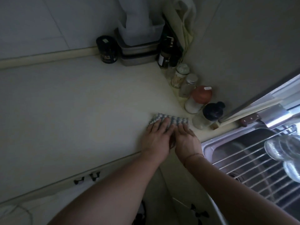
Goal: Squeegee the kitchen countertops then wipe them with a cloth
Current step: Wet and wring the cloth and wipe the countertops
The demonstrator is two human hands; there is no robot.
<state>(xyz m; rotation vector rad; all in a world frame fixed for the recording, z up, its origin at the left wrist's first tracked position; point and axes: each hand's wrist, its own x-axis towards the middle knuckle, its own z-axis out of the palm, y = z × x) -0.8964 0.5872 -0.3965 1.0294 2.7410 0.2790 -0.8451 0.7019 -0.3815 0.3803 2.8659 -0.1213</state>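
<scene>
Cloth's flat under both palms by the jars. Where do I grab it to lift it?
Pinch the cloth at its far-left corner, coming from the open counter side. It lies flat with that end uncovered, while jars crowd its right end and both hands cover the near edge.

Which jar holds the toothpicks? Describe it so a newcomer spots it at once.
Start at the sink and follow the row of jars along the right wall toward the corner. Pass the black-capped shaker, the red-lidded jar and a clear bottle. The toothpick jar comes next: clear glass, the only one packed with pale thin sticks.
</scene>
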